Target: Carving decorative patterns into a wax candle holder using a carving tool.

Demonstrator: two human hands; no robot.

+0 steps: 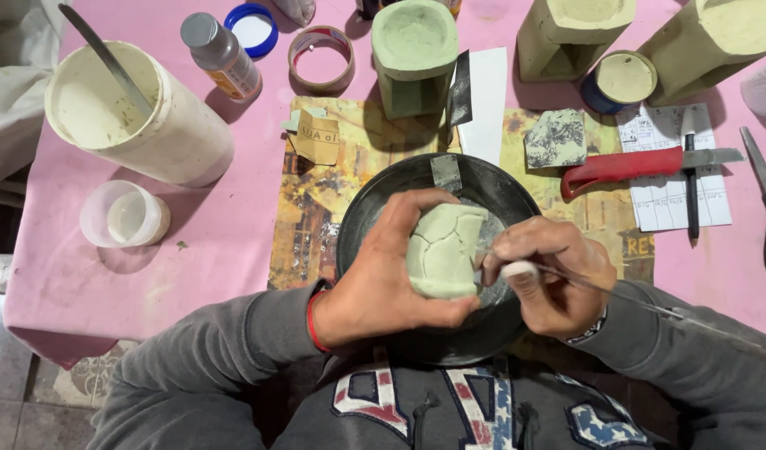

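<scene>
We see the left hand (383, 275) wrapped around a pale green clay piece (443, 250), its fingers clamped on the sides so the piece stays steady over the black bowl (374, 200), which probably catches the scrapings. The right hand (549, 271) has its fingers pinched together on a thin metal tool (616, 292); the tip seems to touch the clay, but the view is not clear there. On the pink bench (233, 242) stand a white bucket (149, 117), green moulds (414, 54) and a red-handled knife (624, 167), all near for easy reach.
</scene>
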